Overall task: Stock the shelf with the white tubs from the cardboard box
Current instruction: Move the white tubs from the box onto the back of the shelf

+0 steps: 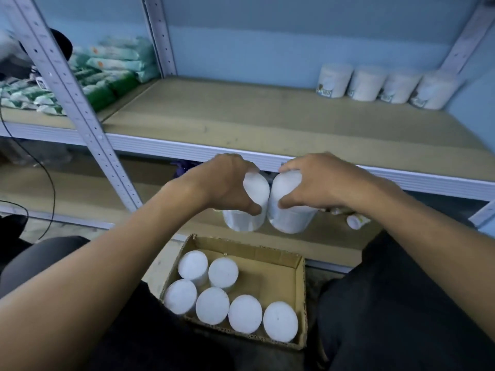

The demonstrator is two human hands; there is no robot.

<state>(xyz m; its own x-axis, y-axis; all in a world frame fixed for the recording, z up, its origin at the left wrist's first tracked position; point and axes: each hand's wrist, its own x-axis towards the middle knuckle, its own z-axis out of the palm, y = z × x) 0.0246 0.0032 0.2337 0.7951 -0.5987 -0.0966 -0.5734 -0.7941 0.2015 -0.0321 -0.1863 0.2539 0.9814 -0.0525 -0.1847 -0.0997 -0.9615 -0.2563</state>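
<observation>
My left hand grips a white tub from above, and my right hand grips a second white tub beside it. Both tubs hang side by side, almost touching, in front of the shelf's white front edge and above the cardboard box. The open box lies on the floor between my knees and holds several white tubs standing upright. At the back right of the shelf board, several white tubs stand in a row.
Green and white soft packs are piled on the neighbouring shelf to the left, behind a perforated grey upright. A lower shelf sits behind the held tubs, with a small bottle lying at its right. A black cable hangs at left.
</observation>
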